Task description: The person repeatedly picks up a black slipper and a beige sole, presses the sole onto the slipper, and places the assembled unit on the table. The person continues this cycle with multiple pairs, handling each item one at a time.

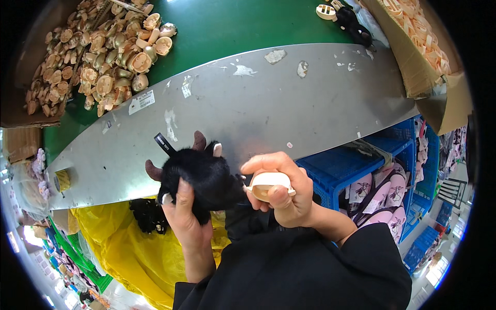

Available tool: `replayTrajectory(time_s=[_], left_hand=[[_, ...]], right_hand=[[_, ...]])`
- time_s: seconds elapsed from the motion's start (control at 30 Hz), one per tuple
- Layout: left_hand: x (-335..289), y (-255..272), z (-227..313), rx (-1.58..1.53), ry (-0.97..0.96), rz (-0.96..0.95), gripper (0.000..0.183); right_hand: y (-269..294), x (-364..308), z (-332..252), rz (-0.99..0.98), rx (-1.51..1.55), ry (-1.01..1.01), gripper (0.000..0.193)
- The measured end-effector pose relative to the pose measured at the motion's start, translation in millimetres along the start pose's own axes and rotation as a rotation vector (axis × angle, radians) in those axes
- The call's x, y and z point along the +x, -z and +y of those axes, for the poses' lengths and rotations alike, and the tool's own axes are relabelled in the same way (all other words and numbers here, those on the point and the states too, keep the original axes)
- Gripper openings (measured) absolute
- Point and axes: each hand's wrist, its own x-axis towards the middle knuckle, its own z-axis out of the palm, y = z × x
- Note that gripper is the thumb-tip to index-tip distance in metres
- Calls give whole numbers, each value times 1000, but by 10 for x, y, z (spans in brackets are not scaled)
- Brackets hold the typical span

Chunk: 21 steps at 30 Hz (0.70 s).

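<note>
My left hand (pixel 184 212) is closed around a black plush animal (pixel 199 178) with brown horns, pale-lined ears and a black tag. The thumb presses into its fur. Close to the toy's right side, my right hand (pixel 289 194) grips a cream plastic shell piece (pixel 270 184) between thumb and fingers. That piece is rounded and hollow, with small tabs at its ends. Both hands are above the near edge of the grey metal worktop (pixel 232 113). Whether the shell touches the plush is hard to make out.
A heap of cream and gold plastic shells (pixel 111 62) lies at the far left on the green surface (pixel 222 26). A cardboard box (pixel 413 77) of peach parts stands far right, beside another black plush (pixel 354 26). Blue crates (pixel 330 168) and a yellow bag (pixel 119 232) flank me.
</note>
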Motion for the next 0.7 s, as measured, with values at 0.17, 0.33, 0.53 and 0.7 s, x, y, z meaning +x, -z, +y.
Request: replayTrajectory(time_s=[0.17,0.33,0.53,0.7], left_hand=[[8,-7,-47,-334,114,-11,49],[-2,17,-73,-468,56,-177,45],[-73,255,-157,-316,19,-46,44],[-45,80,-104,-386,113,-106,58]], right_hand=[[-90,9,51,30,74,80,36],[35,36,-41,39,-27,20,26],[212,43,-144,321,54,-71,23],[323,30,-177,205,-456,51,32]])
